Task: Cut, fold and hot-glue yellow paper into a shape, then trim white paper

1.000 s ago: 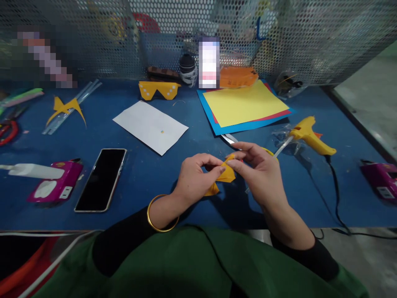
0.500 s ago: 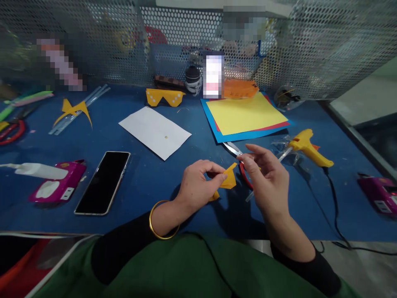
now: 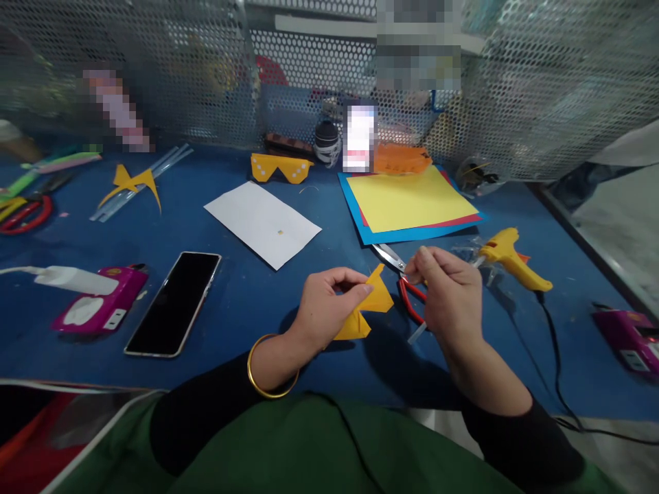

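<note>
My left hand (image 3: 325, 305) pinches a yellow-orange paper cutout (image 3: 379, 296) between thumb and fingers, just above the blue table near its front edge. Two pointed lobes of the cutout show; the rest lies behind the hand. To the right, my right hand (image 3: 453, 298) is raised with thumb and index fingertips together. Whether something small is between those fingertips cannot be made out. Beneath and beside it lie scissors (image 3: 409, 302) with red handles, partly covered by the hand. A short translucent stick (image 3: 417, 333) rests by the handles.
Yellow paper glasses (image 3: 281, 169) with white dots stand behind a white sheet (image 3: 262, 223). Coloured sheets (image 3: 412, 199) lie at back right. A yellow glue gun (image 3: 517, 261) with a black cord lies right. Left are a black-screened phone (image 3: 175, 302) and a purple power strip (image 3: 123, 291).
My right hand's fingers have gone from spread to pinched together. The cutout in my left hand has tilted, showing more of its lower lobe. The whole view has shifted slightly.
</note>
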The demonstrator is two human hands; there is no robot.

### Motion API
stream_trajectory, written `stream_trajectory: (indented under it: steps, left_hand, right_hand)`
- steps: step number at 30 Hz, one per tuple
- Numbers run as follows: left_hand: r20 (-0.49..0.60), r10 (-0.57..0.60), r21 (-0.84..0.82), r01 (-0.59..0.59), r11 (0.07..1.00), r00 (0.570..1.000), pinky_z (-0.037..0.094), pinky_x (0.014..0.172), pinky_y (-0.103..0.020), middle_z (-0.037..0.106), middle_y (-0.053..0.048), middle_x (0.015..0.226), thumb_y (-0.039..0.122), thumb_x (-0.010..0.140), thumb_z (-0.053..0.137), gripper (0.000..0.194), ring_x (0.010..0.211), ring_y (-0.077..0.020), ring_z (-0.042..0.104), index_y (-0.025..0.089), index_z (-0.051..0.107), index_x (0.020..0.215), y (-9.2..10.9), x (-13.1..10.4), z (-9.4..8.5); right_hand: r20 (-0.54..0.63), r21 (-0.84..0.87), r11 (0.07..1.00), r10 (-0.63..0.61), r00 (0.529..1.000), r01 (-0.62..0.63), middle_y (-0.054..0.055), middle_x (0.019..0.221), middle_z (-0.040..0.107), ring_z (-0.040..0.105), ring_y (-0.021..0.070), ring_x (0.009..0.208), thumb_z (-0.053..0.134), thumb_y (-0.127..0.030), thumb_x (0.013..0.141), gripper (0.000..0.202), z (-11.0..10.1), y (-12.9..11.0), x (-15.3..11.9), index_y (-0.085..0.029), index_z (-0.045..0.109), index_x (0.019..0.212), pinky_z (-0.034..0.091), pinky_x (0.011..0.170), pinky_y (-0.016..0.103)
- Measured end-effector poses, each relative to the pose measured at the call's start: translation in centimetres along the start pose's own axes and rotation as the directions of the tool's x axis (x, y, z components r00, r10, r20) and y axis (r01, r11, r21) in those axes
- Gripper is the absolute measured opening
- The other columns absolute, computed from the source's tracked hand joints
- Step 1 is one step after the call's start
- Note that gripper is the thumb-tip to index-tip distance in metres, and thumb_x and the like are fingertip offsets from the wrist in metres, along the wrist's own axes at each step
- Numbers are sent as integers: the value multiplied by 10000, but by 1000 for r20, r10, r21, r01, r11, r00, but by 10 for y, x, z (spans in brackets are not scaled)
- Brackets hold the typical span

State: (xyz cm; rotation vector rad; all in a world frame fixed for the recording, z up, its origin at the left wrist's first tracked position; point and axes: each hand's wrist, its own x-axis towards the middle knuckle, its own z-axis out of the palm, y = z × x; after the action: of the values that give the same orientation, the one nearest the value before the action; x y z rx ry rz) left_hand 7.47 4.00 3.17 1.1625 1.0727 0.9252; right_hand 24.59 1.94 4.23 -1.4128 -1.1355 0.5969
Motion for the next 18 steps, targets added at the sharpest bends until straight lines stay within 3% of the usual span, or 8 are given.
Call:
stream_trajectory:
  steps: [3, 7, 14, 18]
  left_hand:
    - [-1, 22, 47, -22, 999, 1000, 464, 589, -242, 710, -7, 707, 233, 741, 731, 62, 635, -123, 593, 171, 733, 731, 2, 0, -1]
    - [9, 90, 225, -90, 970, 996, 439, 614, -264, 712, -19, 716, 193, 766, 700, 71, 676, -143, 599, 183, 743, 711, 3, 0, -2]
    - [43, 217, 354, -218, 909, 975, 441, 688, -288, 709, -5, 692, 128, 762, 696, 115, 716, -155, 607, 199, 734, 680, -2, -2, 0]
    - [44, 193, 352, -196, 915, 980, 443, 688, -292, 718, -3, 700, 132, 762, 694, 111, 710, -155, 607, 202, 732, 685, -1, -1, -1]
  right_hand:
    - [112, -129, 990, -41, 993, 55, 7, 676, 647, 579, 146, 688, 579, -331, 922, 342, 4, 1, 0, -209, 687, 621, 411, 675, 286]
    - [225, -88, 995, -17, 974, 37, 2, 753, 677, 599, 158, 744, 673, -319, 844, 164, 10, 5, -7, -212, 711, 725, 432, 709, 289]
    - [174, -98, 995, -5, 985, 22, -38, 621, 531, 494, 122, 610, 707, -329, 833, 319, 17, 8, -21, -205, 545, 587, 392, 598, 269]
    - [193, -107, 994, -11, 981, 33, -24, 674, 597, 558, 137, 670, 687, -327, 854, 256, 13, 10, -21, -213, 623, 634, 438, 667, 281]
